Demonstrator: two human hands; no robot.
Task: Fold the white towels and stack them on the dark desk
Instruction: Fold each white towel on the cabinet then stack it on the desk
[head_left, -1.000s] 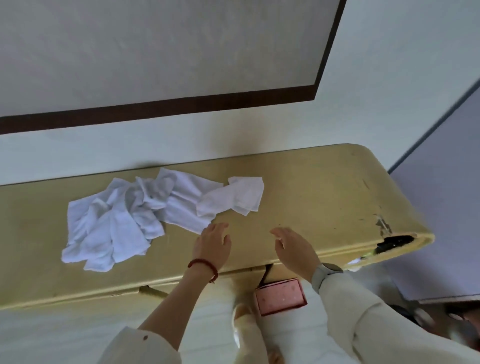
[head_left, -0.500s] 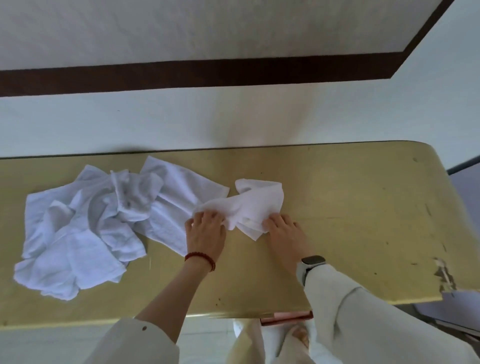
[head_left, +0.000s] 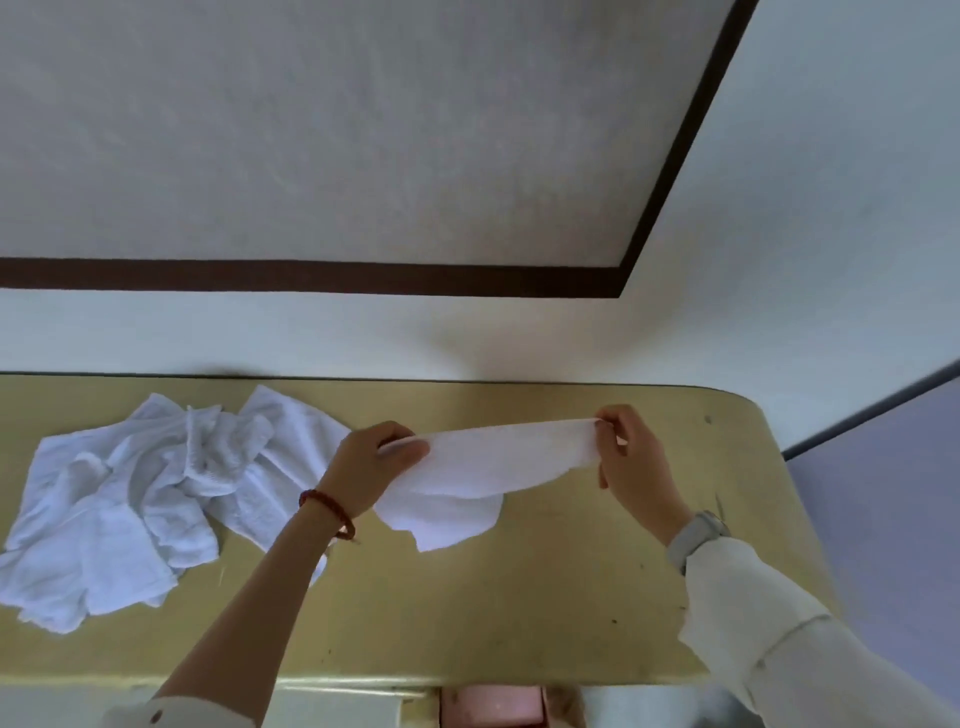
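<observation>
At the far left of the yellowish tabletop (head_left: 571, 597), a crumpled heap of white towels (head_left: 130, 499) lies loose, its layers overlapping and running up close to the wall side of the surface. The right edge of the heap passes beneath the person's left forearm.

Just right of the heap, the left hand (head_left: 371, 467) is raised above the tabletop, a red bead bracelet (head_left: 324, 512) on its wrist. Its grip is a pinch: thumb and curled fingers close on the left end of a single white towel (head_left: 483, 473).

That towel stretches between the two hands as a taut band along its upper edge, while its lower part sags in a rounded fold. Whether the hanging corner touches the tabletop cannot be told.

At the right end, the right hand (head_left: 631, 460) holds the towel's other corner, fingertips pinching the cloth with the remaining fingers curled. A grey watch (head_left: 696, 535) sits on that wrist above a pale sleeve (head_left: 779, 639).

Below the near edge of the tabletop, a pink object (head_left: 491, 706) shows partly.
</observation>
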